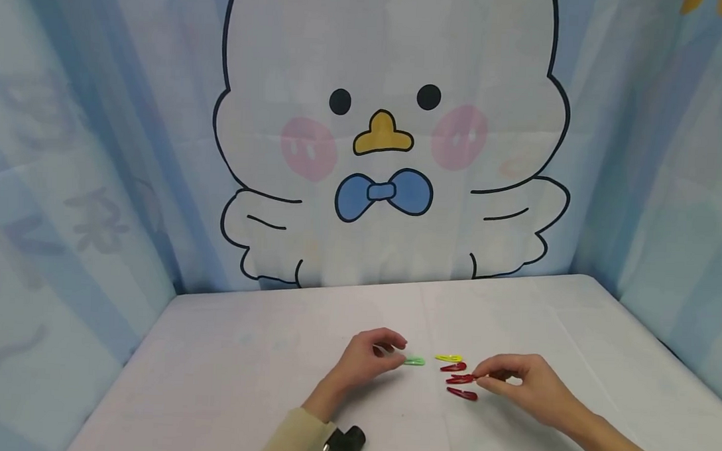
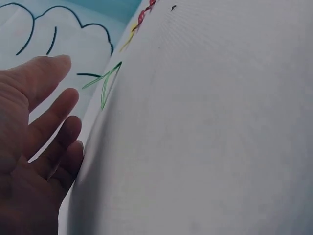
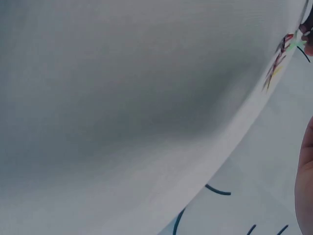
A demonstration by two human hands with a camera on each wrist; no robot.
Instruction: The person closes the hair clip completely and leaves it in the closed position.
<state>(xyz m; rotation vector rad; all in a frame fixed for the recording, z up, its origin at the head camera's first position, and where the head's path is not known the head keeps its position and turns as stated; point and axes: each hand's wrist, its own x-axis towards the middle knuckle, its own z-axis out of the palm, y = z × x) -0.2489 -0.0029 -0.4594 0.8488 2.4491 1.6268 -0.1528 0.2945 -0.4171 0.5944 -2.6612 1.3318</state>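
Several snap hair clips lie in a small group on the white tabletop. In the head view my left hand (image 1: 368,353) hovers left of a green hair clip (image 1: 414,361), fingers loosely bent and holding nothing. The left wrist view shows that green clip spread into a V, apart from the fingertips. My right hand (image 1: 525,382) pinches the end of a red hair clip (image 1: 460,379) between thumb and forefinger. Another red clip (image 1: 453,367) lies behind it, and one more red clip (image 1: 462,393) lies in front. Farthest back is a yellow hair clip (image 1: 448,357).
A white cloth covers the table (image 1: 230,373). Behind it hangs a curtain (image 1: 390,246) printed with a cartoon bird, and more curtain closes both sides. A black device (image 1: 346,441) sits at the left wrist.
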